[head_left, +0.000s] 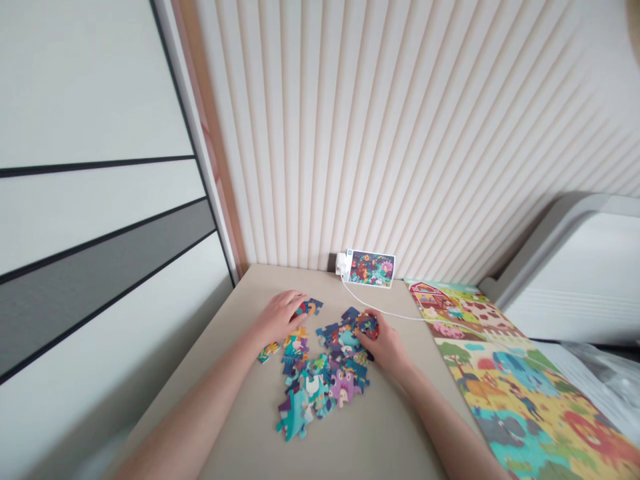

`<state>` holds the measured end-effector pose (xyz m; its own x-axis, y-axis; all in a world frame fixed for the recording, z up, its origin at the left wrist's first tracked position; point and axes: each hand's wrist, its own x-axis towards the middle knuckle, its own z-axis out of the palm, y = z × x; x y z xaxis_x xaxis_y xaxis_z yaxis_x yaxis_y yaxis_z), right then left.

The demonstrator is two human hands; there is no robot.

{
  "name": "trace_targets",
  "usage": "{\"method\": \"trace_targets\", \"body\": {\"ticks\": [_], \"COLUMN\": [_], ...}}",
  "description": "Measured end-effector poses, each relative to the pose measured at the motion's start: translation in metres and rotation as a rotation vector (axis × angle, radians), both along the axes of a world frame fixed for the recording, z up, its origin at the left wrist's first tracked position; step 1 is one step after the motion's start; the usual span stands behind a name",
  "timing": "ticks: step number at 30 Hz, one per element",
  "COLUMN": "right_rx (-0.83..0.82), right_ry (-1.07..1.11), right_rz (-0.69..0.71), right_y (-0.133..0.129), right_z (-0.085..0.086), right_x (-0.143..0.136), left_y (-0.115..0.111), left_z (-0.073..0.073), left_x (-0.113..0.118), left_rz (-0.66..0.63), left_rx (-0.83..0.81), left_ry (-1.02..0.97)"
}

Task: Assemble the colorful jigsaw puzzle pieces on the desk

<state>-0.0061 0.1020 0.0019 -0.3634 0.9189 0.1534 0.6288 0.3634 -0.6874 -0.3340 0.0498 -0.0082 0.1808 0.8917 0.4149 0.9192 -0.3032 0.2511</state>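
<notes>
A partly joined jigsaw puzzle (320,373) with dark blue, teal and purple pictures lies on the beige tabletop (240,427). At its upper left, my left hand (284,316) has thumb and fingers closed around colourful puzzle pieces (313,306) resting on the table. My right hand (389,343) grips a dark puzzle piece (369,325) with red details between thumb and fingers, at the puzzle's upper right edge. Below my left wrist sits a loose orange and green piece (269,352). Whether the pieces at my right fingers are joined to the rest, I cannot tell.
Against the ribbed wall (320,133) leans a small picture card (371,268) beside a white charger plug (341,264). Its white cable (400,316) runs rightward over colourful animal picture boards (520,393). A white panelled cabinet (100,200) stands left; clear plastic (607,380) lies far right.
</notes>
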Motion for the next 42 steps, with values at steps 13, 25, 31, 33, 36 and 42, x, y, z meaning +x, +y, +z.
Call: {"method": "trace_targets", "body": {"ticks": [13, 25, 31, 33, 36, 42], "right_rx": [-0.068, -0.002, 0.008, 0.030, 0.048, -0.055], "right_ry": [-0.145, -0.306, -0.373, -0.372, -0.328, -0.018], "right_rz": [-0.008, -0.053, -0.113, -0.091, -0.033, 0.125], "right_y": [0.017, 0.017, 0.017, 0.015, 0.008, -0.008], "right_z": [0.008, 0.013, 0.013, 0.011, 0.008, 0.009], "right_x": [0.064, 0.074, 0.084, 0.080, 0.064, 0.029], "left_y": [-0.091, -0.125, -0.106, -0.103, -0.093, -0.060], "left_z": [0.054, 0.026, 0.019, 0.022, 0.028, 0.020], "left_x": [0.073, 0.092, 0.076, 0.080, 0.095, 0.135], "left_rz": [-0.216, -0.159, -0.085, -0.074, -0.090, -0.147], "left_rx": [-0.220, -0.275, -0.205, -0.183, -0.165, -0.206], "left_ry": [0.025, 0.027, 0.066, 0.076, 0.080, 0.064]}}
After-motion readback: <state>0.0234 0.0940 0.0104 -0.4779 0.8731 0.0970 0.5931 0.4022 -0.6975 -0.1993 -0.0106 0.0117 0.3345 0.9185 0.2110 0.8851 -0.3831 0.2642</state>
